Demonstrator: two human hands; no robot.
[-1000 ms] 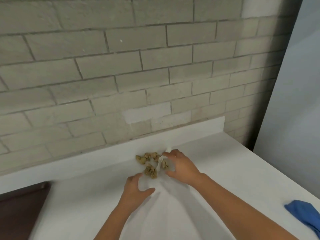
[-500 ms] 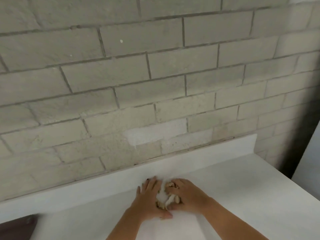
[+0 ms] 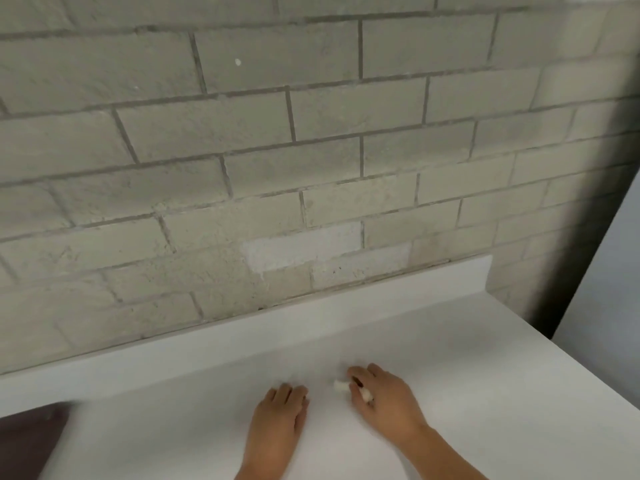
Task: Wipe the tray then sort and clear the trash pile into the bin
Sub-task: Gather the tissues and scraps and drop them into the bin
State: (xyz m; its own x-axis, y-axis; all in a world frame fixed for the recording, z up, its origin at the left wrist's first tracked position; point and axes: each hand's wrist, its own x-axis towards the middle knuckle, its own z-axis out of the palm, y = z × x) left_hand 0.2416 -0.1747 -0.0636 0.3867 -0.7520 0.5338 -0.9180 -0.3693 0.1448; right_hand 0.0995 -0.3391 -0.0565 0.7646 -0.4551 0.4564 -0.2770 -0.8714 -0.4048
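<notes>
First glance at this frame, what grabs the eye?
The brick wall fills most of the view. Low centre on the white counter, the right hand pinches a white scrap. The left hand lies beside it with its fingers curled down, and anything under it is hidden. A dark surface shows at the lower left corner.

the wall [image 3: 277,133] is pale grey-beige brick in a running pattern, with one whiter patch [image 3: 301,251]. the surface [image 3: 485,393] is plain white. a dark brown area [image 3: 27,434] sits lower left.
</notes>
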